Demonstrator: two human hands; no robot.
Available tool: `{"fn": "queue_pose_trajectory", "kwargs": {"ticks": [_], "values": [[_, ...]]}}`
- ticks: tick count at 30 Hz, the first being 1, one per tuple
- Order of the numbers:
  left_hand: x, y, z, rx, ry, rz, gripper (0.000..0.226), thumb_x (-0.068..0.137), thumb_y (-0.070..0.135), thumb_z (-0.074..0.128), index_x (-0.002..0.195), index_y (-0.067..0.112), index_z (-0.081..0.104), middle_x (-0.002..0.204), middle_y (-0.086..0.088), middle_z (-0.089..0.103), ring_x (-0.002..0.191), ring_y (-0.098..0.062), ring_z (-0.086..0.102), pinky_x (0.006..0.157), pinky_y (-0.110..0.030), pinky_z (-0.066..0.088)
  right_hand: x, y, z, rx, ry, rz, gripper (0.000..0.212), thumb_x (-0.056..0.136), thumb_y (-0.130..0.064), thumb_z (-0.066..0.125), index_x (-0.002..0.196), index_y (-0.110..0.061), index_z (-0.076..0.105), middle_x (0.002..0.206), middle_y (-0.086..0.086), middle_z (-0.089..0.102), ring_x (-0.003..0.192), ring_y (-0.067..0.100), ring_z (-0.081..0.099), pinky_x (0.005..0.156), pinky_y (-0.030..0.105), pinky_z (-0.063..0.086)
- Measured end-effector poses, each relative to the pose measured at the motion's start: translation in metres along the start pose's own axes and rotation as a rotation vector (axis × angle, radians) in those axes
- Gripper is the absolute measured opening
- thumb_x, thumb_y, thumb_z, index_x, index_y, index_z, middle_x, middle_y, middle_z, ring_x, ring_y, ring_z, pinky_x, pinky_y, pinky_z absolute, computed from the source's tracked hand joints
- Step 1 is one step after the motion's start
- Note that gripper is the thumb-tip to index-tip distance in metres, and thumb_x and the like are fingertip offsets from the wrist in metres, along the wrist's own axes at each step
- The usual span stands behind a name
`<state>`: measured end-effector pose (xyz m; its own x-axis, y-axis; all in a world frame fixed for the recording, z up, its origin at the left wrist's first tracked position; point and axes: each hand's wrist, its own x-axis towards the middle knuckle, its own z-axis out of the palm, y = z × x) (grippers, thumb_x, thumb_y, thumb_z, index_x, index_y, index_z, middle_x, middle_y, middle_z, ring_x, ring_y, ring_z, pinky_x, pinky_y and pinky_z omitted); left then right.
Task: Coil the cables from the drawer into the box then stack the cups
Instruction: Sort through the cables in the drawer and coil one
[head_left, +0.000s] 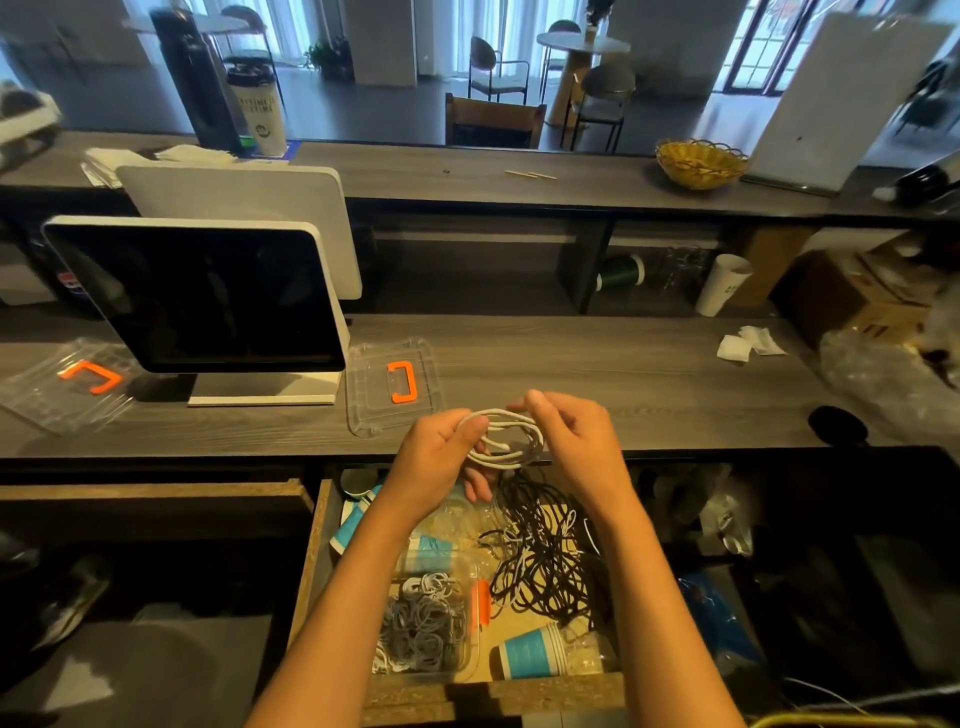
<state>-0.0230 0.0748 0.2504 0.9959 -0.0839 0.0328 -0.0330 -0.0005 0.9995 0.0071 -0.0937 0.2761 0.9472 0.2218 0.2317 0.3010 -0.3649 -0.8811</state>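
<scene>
where print can be looked for at all, it is on the tall white cup (262, 111) at the far left of the upper table: dark lettering and a round green mark, too blurred to read. the white paper cup (721, 285) on the shelf under the upper ledge carries a small greenish mark, also unreadable. the blue-and-white cups (527, 650) in the drawer (317, 551) show a blue band, no legible text.

white cable (506, 439): several loops, held in the air over the near edge of the table (649, 384), above the open drawer. left hand (441, 457): thumb pressed on the left side of the coil, fingers (480, 486) curled beneath it, gripping the loops. right hand (569, 441): thumb and forefinger pinching the top right of the coil, other fingers curled behind the loops.

drawer contents: clear box (428, 623) with an orange latch, holding grey and white coiled cables; to its right a loose tangle of black cable (550, 566) with some white strands mixed in; cups lying on their sides at the left and at the front right.

table: two clear lids with orange handles, one (395, 384) just beyond the hands, the other (67, 382) at far left; dark monitor (208, 296) between them. yellow basket (698, 162) on the upper table, right.
</scene>
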Motion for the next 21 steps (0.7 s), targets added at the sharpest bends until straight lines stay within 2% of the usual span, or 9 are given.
{"fn": "queue_pose_trajectory", "kwargs": {"ticks": [3,5,6,9,11,14,17,19,21], "values": [[-0.002,-0.002,-0.004,-0.032,-0.028,-0.023,0.045,0.092,0.031,0.050,0.094,-0.014,0.056,0.060,-0.007,0.065,0.044,-0.020,0.065,0.038,-0.022,0.046,0.002,-0.009,-0.020,-0.115,-0.132,0.016,0.030,0.095,-0.044,0.056,0.091,-0.022,0.076,0.072,-0.006,0.068,0.068,0.003,0.061,0.060,0.021,0.045],[-0.003,-0.002,-0.006,-0.056,-0.050,-0.049,0.039,0.091,0.030,0.051,0.091,-0.008,0.058,0.066,-0.007,0.068,0.047,-0.022,0.066,0.039,-0.023,0.049,0.003,-0.009,-0.031,-0.161,-0.208,0.013,0.014,0.094,-0.028,0.063,0.102,-0.023,0.074,0.085,-0.011,0.069,0.081,0.001,0.063,0.068,0.011,0.047],[-0.004,-0.001,-0.007,-0.065,-0.068,-0.055,0.033,0.091,0.029,0.051,0.089,-0.003,0.060,0.068,-0.006,0.069,0.048,-0.022,0.067,0.041,-0.024,0.050,0.003,-0.007,-0.034,-0.187,-0.217,-0.013,0.016,0.094,-0.021,0.064,0.105,-0.024,0.074,0.088,-0.010,0.069,0.083,0.002,0.061,0.070,0.010,0.046],[-0.007,0.005,-0.009,-0.073,-0.144,-0.048,0.026,0.092,0.027,0.051,0.090,0.004,0.064,0.069,-0.010,0.071,0.050,-0.023,0.067,0.043,-0.026,0.052,0.004,0.000,-0.034,-0.158,-0.133,-0.047,0.018,0.092,-0.014,0.066,0.104,-0.023,0.076,0.082,-0.011,0.067,0.078,0.001,0.059,0.068,0.010,0.042],[-0.010,0.010,-0.008,-0.100,-0.132,-0.022,0.028,0.091,0.027,0.050,0.093,0.002,0.064,0.065,-0.009,0.070,0.047,-0.022,0.065,0.041,-0.026,0.051,0.003,0.006,-0.026,-0.002,-0.056,0.031,0.015,0.090,-0.015,0.069,0.099,-0.024,0.076,0.077,-0.010,0.071,0.072,0.001,0.063,0.067,0.015,0.050],[-0.009,0.016,-0.002,-0.178,0.046,0.034,0.029,0.091,0.027,0.051,0.097,0.002,0.065,0.063,-0.011,0.066,0.041,-0.018,0.060,0.037,-0.023,0.047,-0.003,0.018,-0.007,0.044,-0.068,0.139,0.011,0.089,-0.026,0.069,0.097,-0.026,0.077,0.074,-0.012,0.074,0.064,0.008,0.065,0.059,0.028,0.054],[0.000,0.008,0.003,-0.233,0.359,0.026,0.024,0.098,0.021,0.053,0.090,0.002,0.066,0.060,-0.012,0.065,0.038,-0.014,0.055,0.035,-0.020,0.043,-0.013,0.024,0.021,-0.050,-0.246,0.117,0.016,0.096,-0.029,0.063,0.100,-0.024,0.077,0.060,-0.012,0.066,0.050,0.002,0.051,0.052,0.021,0.040],[0.006,-0.001,0.003,-0.173,0.537,-0.022,0.028,0.102,0.017,0.051,0.087,-0.002,0.065,0.057,-0.012,0.063,0.036,-0.013,0.054,0.035,-0.020,0.042,-0.019,0.024,0.036,-0.171,-0.371,0.049,0.020,0.099,-0.033,0.058,0.104,-0.026,0.076,0.065,-0.003,0.068,0.055,0.008,0.057,0.056,0.028,0.046],[0.006,-0.009,-0.003,-0.006,0.661,-0.073,0.031,0.103,0.018,0.051,0.084,-0.001,0.066,0.055,-0.011,0.063,0.036,-0.011,0.056,0.036,-0.021,0.043,-0.022,0.023,0.045,-0.362,-0.464,-0.083,0.021,0.099,-0.035,0.054,0.100,-0.024,0.072,0.067,0.001,0.068,0.061,0.015,0.061,0.064,0.036,0.050]]}}
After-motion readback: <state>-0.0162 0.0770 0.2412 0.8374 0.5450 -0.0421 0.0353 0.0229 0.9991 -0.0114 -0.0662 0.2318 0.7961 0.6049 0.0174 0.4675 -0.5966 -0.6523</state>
